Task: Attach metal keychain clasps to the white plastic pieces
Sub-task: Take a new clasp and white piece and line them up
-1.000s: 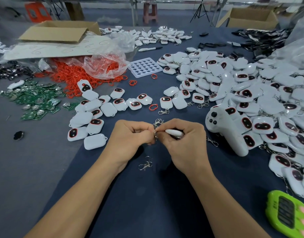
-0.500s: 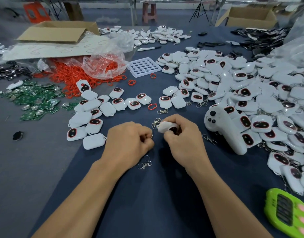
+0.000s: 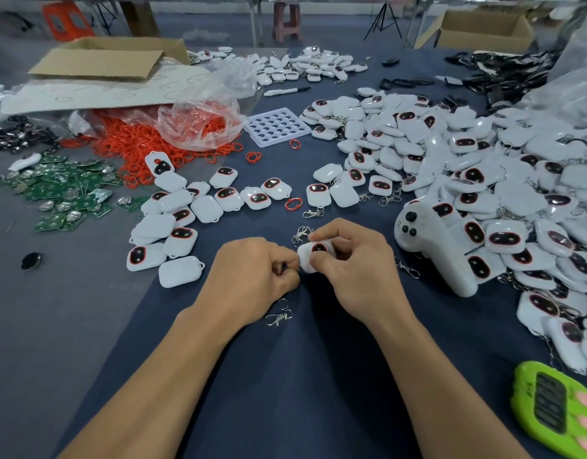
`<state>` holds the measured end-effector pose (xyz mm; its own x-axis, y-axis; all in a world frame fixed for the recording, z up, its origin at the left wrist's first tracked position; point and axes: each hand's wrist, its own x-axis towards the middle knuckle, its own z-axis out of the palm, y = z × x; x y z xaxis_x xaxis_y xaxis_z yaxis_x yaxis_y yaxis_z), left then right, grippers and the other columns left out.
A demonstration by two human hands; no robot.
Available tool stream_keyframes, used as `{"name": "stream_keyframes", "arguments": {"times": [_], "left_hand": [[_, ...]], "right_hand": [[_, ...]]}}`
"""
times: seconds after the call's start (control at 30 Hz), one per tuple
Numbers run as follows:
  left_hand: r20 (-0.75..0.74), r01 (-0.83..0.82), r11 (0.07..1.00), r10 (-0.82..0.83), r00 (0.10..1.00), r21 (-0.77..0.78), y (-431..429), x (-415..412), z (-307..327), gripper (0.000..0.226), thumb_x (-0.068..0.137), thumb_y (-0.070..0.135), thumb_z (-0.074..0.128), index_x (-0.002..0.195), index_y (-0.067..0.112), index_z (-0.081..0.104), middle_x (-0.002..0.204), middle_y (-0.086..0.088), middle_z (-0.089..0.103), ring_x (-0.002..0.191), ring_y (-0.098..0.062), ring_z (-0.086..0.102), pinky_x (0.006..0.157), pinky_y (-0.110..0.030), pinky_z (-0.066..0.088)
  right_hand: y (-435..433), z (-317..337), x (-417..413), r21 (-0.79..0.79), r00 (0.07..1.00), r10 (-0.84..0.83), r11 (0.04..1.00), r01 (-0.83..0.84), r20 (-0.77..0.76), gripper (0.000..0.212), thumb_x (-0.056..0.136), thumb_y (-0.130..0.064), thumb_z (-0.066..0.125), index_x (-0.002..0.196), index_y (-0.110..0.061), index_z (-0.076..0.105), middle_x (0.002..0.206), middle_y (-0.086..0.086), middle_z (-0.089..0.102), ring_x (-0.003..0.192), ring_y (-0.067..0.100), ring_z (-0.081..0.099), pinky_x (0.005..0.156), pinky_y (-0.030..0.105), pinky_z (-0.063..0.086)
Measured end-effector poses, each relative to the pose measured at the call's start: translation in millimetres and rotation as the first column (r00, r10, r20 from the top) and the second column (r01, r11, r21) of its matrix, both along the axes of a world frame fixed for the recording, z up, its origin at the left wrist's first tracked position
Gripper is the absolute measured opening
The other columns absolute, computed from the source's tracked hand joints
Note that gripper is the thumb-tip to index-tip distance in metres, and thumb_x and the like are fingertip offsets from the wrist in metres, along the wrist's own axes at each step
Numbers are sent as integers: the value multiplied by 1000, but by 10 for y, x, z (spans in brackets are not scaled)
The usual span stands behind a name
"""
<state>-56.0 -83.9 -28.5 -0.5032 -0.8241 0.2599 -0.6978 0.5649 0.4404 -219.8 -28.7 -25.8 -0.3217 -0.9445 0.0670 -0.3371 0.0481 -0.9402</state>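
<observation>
The right hand (image 3: 355,273) grips a white piece (image 3: 305,258) between thumb and curled fingers, over the middle of the dark cloth (image 3: 302,376). The left hand (image 3: 252,276), its fingers curled tight, pinches a small metal bit (image 3: 297,268) at the edge of the piece (mostly hidden). One clasp (image 3: 279,315) lies just beside the left hand.

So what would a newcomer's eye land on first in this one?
The heap of white pieces filling the right side, then the orange rings spilling from a plastic bag at upper left. In the centre, the right hand holds one white piece while the left hand pinches a metal ring at its corner; a green device sits bottom right.
</observation>
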Motion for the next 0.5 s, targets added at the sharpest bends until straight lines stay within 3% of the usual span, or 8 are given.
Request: {"name": "stream_keyframes", "arguments": {"times": [0.3,0.5], "left_hand": [[47,4,991,2,999,-137,53,-12,18,18,78,24,74,65,24,62,50,9,43,59,-13,45,53,-30,40],[67,-25,983,38,997,-182,67,-27,-16,18,75,25,79,63,25,66,51,6,51,57,-17,49,52,-31,43]], "right_hand": [[-4,32,-14,37,999,12,999,-10,-33,19,84,-9,77,81,-28,74,66,-8,72,51,1,53,51,10,41],[15,50,-35,54,996,43,998,-38,-78,22,83,-7,74,78,-29,74,64,-2,70,49,3,51,48,10,40]]}}
